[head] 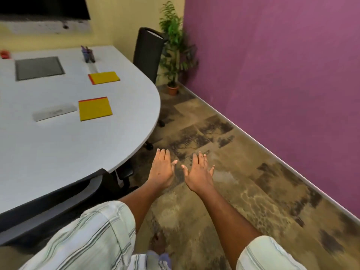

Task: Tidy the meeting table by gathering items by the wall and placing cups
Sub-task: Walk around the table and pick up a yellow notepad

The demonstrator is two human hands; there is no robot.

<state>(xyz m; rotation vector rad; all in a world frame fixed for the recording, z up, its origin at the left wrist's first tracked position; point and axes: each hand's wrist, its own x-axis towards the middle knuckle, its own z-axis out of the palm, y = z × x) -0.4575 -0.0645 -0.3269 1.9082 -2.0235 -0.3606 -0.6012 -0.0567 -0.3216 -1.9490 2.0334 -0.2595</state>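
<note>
My left hand (162, 168) and my right hand (198, 172) are stretched out side by side over the carpet, fingers straight, holding nothing. They hover to the right of the white meeting table (58, 152). On the table lie two yellow notepads, one nearer (95, 109) and one farther (104, 77). A pale flat remote-like bar (54, 112) lies left of the nearer pad. A dark pen cup (89, 55) with pens stands toward the wall. A small red item (4, 54) sits at the far left edge.
A grey inset panel (39, 68) is set into the tabletop. A black office chair (149, 53) stands at the table's far end, another chair (58, 199) is tucked in near me. A potted plant (173, 45) fills the corner by the purple wall (282, 75).
</note>
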